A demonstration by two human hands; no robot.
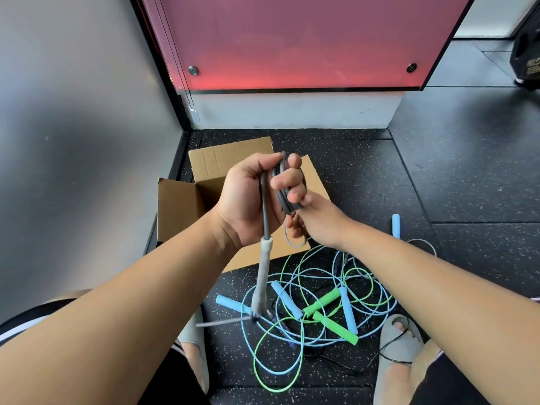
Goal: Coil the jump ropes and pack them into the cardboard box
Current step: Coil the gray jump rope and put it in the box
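The grey jump-rope handle (264, 273) dangled below my left hand (245, 200), its cord running up through my palm into the coil of grey rope (282, 197). The fingers (287, 178) of that hand were curled round the loops, the thumb pressing from the other side. My right hand (320, 223) sat just behind and below the coil. Its fingers were half hidden by the rope, so I could not tell whether they pinched a strand or only touched it.

To do this well, I judged, the left hand should hold firm so the loops stayed even. The right hand should feed the loose tail round 1 turn at a time. The hanging handle's weight could drag a loop out. The open brown cardboard box (178, 211) stood on the floor just beyond my hands. Its hollow was mostly hidden behind them.

My 2 grey slippers (400, 334) flanked the pile of light-blue and green jump ropes (321, 306), which lay crossed over each other on the speckled black rubber floor (365, 185). A thin black cord (336, 366) ran under them, and 1 light-blue handle (396, 226) lay apart to the right. That tangle looked likely to snag when I lifted out 1 rope. The box flap nearest the pile lay flat towards it. Farthest off stood a red wall panel (292, 39).
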